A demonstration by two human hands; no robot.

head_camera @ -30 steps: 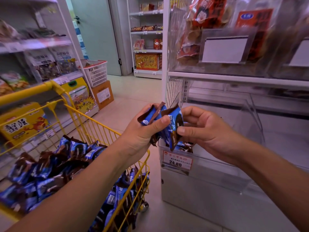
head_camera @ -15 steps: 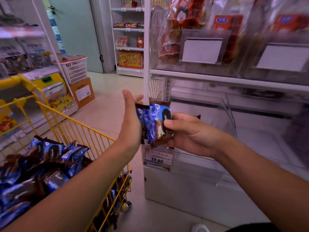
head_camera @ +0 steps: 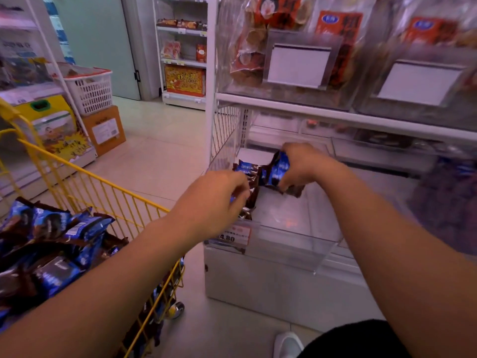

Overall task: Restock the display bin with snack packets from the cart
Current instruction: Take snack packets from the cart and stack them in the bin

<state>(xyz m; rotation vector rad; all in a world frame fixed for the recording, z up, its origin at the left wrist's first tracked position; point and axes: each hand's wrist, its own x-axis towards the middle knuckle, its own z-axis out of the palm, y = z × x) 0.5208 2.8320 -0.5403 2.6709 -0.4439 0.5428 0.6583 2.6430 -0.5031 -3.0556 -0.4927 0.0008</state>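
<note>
Both hands are over the clear display bin [head_camera: 296, 244] at the bottom of the shelf unit. The right hand [head_camera: 307, 164] has its grip curled round a small bundle of blue-and-brown snack packets [head_camera: 277, 171], thumb and fingers pinching them from above, so the bundle hangs below the palm and can be lowered straight in. The left hand [head_camera: 219, 200] sits at the bin's front left corner with fingers curled down onto the packets in the bin [head_camera: 249, 192], steadying that row, by the look of it, so it does not topple while the next lot goes in beside it.

The held bundle stands on edge, long axis tilted up and away toward the back of the shelf, faces turned sideways. That matches the filed row on the left, which is likely the point: packets stacked upright, side by side. Most of the bin floor to the right is bare.

The yellow cart [head_camera: 108, 192] stands just left of the bin, heaped with more of the same packets [head_camera: 51, 244], so plenty of restocking remains.
</note>
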